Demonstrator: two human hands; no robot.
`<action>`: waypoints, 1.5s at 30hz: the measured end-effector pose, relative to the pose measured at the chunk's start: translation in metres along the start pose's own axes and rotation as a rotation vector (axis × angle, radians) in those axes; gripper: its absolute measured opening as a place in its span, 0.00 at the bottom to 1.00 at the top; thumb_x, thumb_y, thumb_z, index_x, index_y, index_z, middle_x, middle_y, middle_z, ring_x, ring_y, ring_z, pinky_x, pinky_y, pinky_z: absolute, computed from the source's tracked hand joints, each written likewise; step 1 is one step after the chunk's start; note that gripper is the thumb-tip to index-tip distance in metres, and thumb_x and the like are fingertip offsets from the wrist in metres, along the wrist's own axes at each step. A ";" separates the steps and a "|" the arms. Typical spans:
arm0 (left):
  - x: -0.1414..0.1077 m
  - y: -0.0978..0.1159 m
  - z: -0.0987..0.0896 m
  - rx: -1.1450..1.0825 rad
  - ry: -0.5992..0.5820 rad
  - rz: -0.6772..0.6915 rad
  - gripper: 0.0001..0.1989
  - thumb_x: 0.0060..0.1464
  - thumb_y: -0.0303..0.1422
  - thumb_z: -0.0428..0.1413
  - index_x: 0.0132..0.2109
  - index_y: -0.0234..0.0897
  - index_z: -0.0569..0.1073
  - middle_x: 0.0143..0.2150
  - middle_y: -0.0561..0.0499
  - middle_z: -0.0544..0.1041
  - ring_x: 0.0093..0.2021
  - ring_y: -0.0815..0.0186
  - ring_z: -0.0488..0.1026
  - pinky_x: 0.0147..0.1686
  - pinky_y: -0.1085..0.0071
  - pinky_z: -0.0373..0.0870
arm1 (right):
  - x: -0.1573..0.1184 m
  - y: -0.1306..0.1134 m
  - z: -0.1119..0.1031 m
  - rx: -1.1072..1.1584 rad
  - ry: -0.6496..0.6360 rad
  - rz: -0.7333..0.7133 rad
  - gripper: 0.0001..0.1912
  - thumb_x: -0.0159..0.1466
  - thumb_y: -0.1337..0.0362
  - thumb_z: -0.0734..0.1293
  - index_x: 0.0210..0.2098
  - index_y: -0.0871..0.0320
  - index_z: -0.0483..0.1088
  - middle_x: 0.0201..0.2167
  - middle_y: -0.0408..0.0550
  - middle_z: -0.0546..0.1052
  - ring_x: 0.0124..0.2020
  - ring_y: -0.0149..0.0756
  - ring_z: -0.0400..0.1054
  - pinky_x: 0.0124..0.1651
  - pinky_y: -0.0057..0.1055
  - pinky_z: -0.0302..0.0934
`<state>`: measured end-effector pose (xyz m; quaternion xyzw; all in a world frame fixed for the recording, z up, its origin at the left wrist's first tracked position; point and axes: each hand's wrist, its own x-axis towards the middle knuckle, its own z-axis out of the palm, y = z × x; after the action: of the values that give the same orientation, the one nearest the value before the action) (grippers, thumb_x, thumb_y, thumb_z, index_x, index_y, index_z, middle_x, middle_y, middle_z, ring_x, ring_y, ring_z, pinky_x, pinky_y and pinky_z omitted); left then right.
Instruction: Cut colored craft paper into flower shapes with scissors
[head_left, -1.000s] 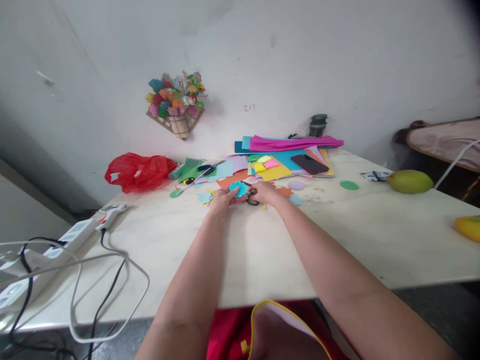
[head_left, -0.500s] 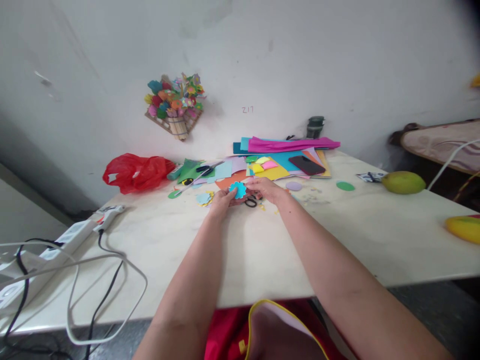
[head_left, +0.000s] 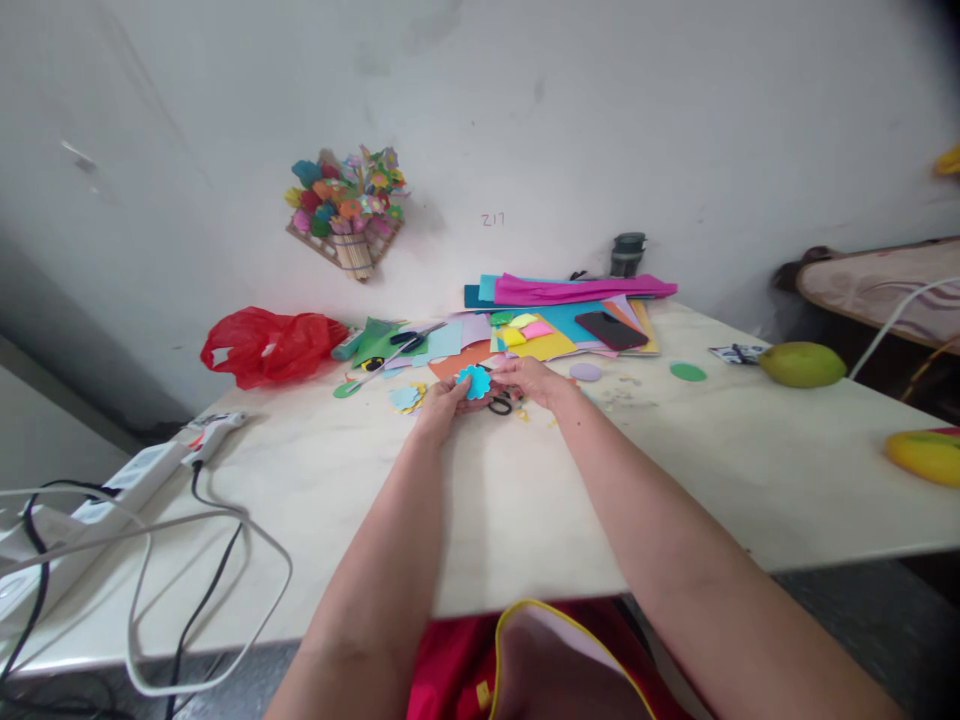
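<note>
A small bright blue paper flower with a scalloped edge is held up over the middle of the table. My left hand grips it from the left, thumb lying on its front. On the other side, my right hand has its fingers pinched together at the flower's right edge. Black scissor handles show just under my right hand; their blades are hidden. To the left of my left hand lie light blue and yellow scalloped paper cut-outs.
Coloured sheets and a dark phone lie behind my hands. Another pair of scissors and a red plastic bag are left. Mangoes lie right. A power strip with loose cables occupies the left edge.
The view has shifted very slightly. Both hands keep the same hold around the blue paper flower, with barely any finger movement.
</note>
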<state>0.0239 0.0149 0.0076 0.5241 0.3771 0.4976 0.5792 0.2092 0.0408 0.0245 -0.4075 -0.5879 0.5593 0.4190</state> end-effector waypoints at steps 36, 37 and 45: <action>0.000 -0.001 -0.002 -0.047 -0.046 -0.055 0.15 0.44 0.32 0.65 0.38 0.29 0.76 0.35 0.39 0.82 0.36 0.56 0.81 0.47 0.60 0.75 | 0.010 0.003 0.019 -0.228 0.153 -0.195 0.12 0.50 0.76 0.63 0.31 0.58 0.74 0.20 0.38 0.71 0.19 0.26 0.64 0.22 0.21 0.56; 0.001 -0.003 -0.002 -0.048 -0.035 -0.054 0.14 0.44 0.32 0.65 0.38 0.29 0.76 0.34 0.39 0.82 0.36 0.57 0.81 0.47 0.60 0.75 | 0.010 0.002 0.018 -0.213 0.180 -0.192 0.12 0.50 0.75 0.63 0.31 0.58 0.74 0.20 0.38 0.71 0.19 0.27 0.65 0.22 0.22 0.57; 0.004 -0.004 -0.003 -0.070 0.022 -0.079 0.11 0.50 0.31 0.63 0.40 0.29 0.75 0.35 0.40 0.82 0.35 0.59 0.81 0.45 0.63 0.77 | 0.011 0.005 -0.038 -0.201 0.657 -0.119 0.13 0.49 0.73 0.62 0.33 0.59 0.74 0.27 0.42 0.77 0.28 0.31 0.72 0.35 0.27 0.66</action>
<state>0.0229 0.0201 0.0036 0.4826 0.3861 0.4931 0.6123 0.2414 0.0632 0.0212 -0.5700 -0.4965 0.3125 0.5753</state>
